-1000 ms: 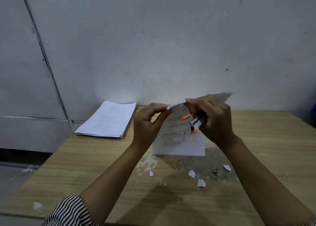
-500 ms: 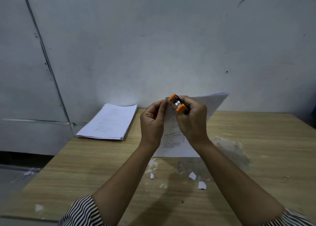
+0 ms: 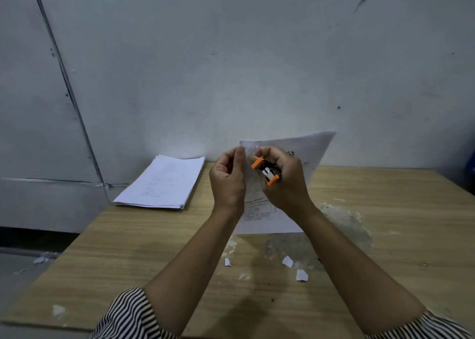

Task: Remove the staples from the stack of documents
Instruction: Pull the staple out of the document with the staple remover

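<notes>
left hand (image 3: pixel 227 182) pinches document (image 3: pixel 303 151) top-left corner, frame centre | right hand (image 3: pixel 285 182) grips orange staple remover (image 3: pixel 266 171), just right of that corner | staple unseen

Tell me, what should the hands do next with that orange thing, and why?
Probably squeeze the orange staple remover and pull gently. The right hand holds it at the top corner of the document, and the left hand pinches that corner steady.

Wooden table (image 3: pixel 128 256), paper stack (image 3: pixel 164 182) at back-left, torn scraps (image 3: pixel 301 275) mid-table
</notes>
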